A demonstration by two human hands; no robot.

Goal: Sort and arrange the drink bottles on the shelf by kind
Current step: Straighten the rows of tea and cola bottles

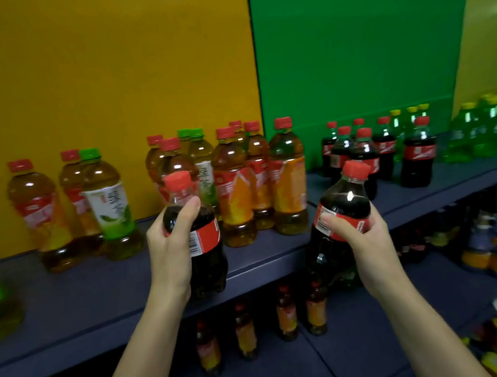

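Left hand [167, 244]: bare, slim, with a smooth back.
Right hand [361, 234]: bare, slim, much like the other.
Fingers [192, 207]: long and slender, with soft creases at the joints.
Thumbnail [325, 220]: short, rounded and plain.
Left forearm [140, 340]: bare and slender, uncovered down to the lower edge of the view.
Right forearm [426, 323]: bare and slender, likewise uncovered to the lower edge.

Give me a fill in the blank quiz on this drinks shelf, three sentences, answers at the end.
1. The left hand grips a cola bottle with a ____ cap.
2. The right hand grips another cola bottle, so ____ bottles are held.
3. The panel behind the standing cola group is ____.
Missing words: red; two; green.
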